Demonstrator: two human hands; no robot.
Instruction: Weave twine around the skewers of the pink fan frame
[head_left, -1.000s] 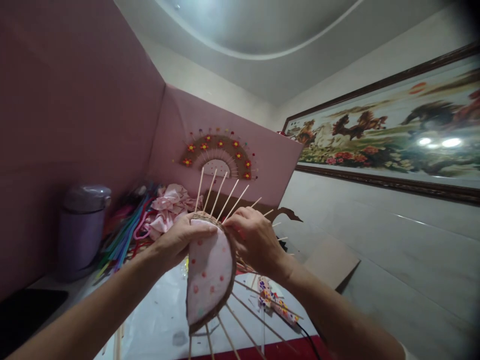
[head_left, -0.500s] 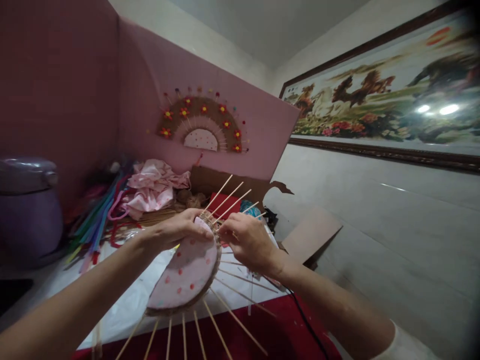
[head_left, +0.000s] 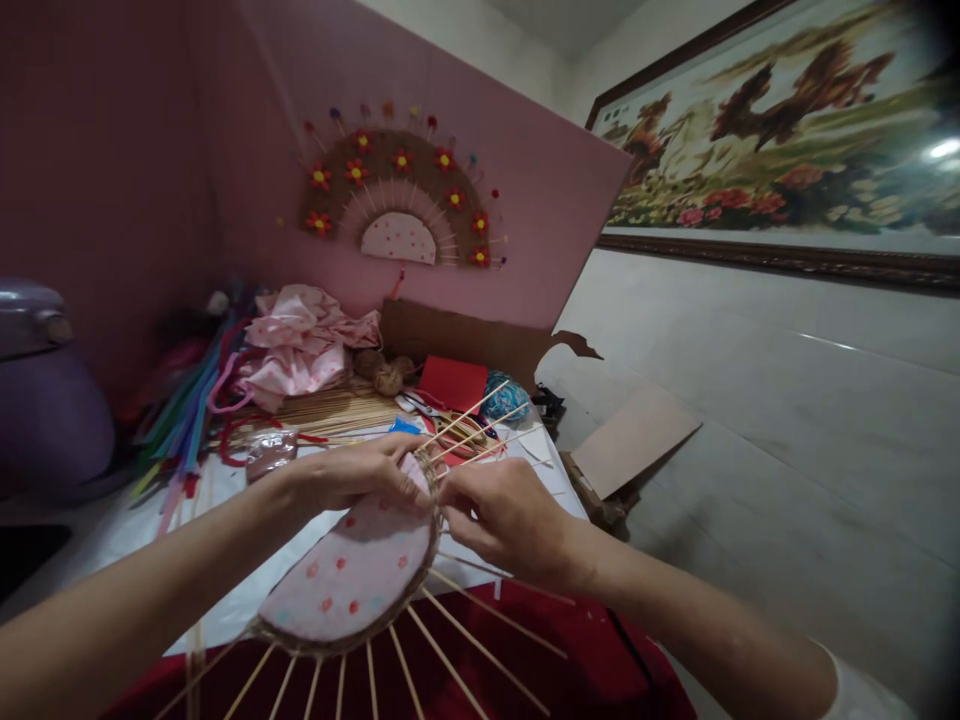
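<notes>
A half-round panel (head_left: pixel 352 570), covered in pale pink cloth with small red flowers, is gripped at its upper end by my left hand (head_left: pixel 375 475), thumb on the face. Twine runs along its curved edge, and thin wooden sticks (head_left: pixel 427 650) fan outward from it. At that edge, close to my left fingertips, my right hand (head_left: pixel 510 515) has its fingers pinched together among the sticks. What exactly lies between those fingers is hidden; it may be twine or a stick.
A finished-looking fan with red flowers (head_left: pixel 401 160) is on the pink board (head_left: pixel 525 200) behind. On the table lie crumpled pink cloth (head_left: pixel 300 340), pipe cleaners (head_left: pixel 191 410), bundled sticks (head_left: pixel 337 412), scissors (head_left: pixel 431 408), red card (head_left: pixel 454 382) and blue yarn (head_left: pixel 506 395). A purple flask-like container (head_left: pixel 45 400) stands left.
The view has tilted downward, so the background sits higher. The panel has turned slightly and its lower end moved left. My right hand stays pinched at the edge, a little lower.
</notes>
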